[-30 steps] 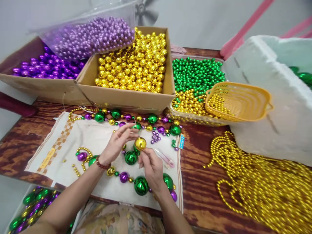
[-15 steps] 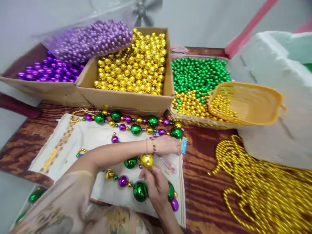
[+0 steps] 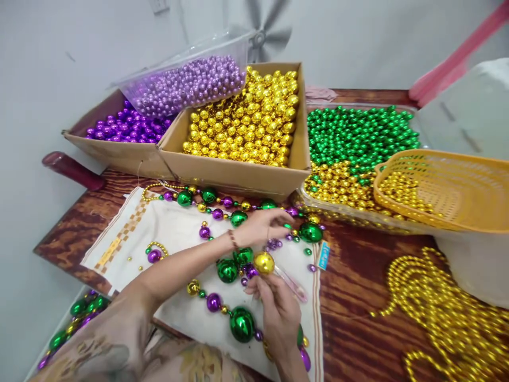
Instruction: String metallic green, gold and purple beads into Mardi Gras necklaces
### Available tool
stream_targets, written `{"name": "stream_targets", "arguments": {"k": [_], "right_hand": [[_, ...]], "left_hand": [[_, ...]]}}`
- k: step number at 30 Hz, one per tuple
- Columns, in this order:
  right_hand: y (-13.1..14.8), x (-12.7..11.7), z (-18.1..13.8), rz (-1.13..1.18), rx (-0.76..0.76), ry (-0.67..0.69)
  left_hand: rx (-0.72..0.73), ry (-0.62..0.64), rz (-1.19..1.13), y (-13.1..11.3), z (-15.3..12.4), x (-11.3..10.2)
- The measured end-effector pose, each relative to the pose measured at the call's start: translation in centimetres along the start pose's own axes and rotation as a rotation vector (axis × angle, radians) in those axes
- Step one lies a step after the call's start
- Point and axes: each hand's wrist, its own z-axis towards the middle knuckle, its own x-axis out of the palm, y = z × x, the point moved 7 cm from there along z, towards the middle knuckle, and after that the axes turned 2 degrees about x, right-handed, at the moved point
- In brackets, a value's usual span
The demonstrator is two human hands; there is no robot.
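Note:
My left hand (image 3: 260, 227) reaches across the white cloth (image 3: 175, 223), fingers apart and curved over loose small green and purple beads (image 3: 274, 244). No bead shows clearly in its grasp. Closer to me, my right hand (image 3: 280, 313) pinches beside a large shiny gold bead (image 3: 263, 262), which sits at its fingertips. A strand with a big green bead (image 3: 242, 324) and a purple bead (image 3: 213, 302) lies left of that hand, partly covered by it. Pink-handled tweezers or snips (image 3: 296, 289), their kind unclear, rest on the cloth between the hands.
Behind the cloth stand a cardboard box of gold beads (image 3: 304, 148), a box of purple beads (image 3: 115, 150) and a tub of green and gold beads (image 3: 318, 197). A yellow basket (image 3: 469, 207) tilts over the tub. Gold bead strands (image 3: 445, 313) lie at right.
My left hand has drawn back left from the blue label at the cloth's edge, and its fingers now hang over the loose small beads. The right hand still has the gold bead. The view has shifted.

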Motion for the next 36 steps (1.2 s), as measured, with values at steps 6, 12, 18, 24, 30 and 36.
{"name": "stream_targets", "arguments": {"k": [6,12,18,24,30,36], "right_hand": [[0.8,0.2,1.3,0.054,-0.032,-0.006],[1.9,0.6,1.7,-0.063,-0.116,0.018],[1.7,0.7,1.5,-0.121,-0.100,0.020],[1.5,0.8,1.6,-0.136,-0.111,0.030],[1.8,0.8,1.8,-0.172,-0.135,0.032],[1.5,0.8,1.6,-0.202,-0.127,0.026]], "left_hand": [[-0.241,-0.400,-0.885,-0.3,-7.2,-7.6],[-0.219,-0.491,-1.117,-0.7,-9.4,-8.5],[-0.200,-0.450,-1.154,-1.0,-9.5,-8.5],[-0.175,-0.440,-1.113,-0.9,-9.6,-8.9],[-0.181,-0.413,-1.069,-0.5,-9.5,-8.9],[-0.220,-0.423,-1.003,-0.5,-9.3,-8.9]]}}
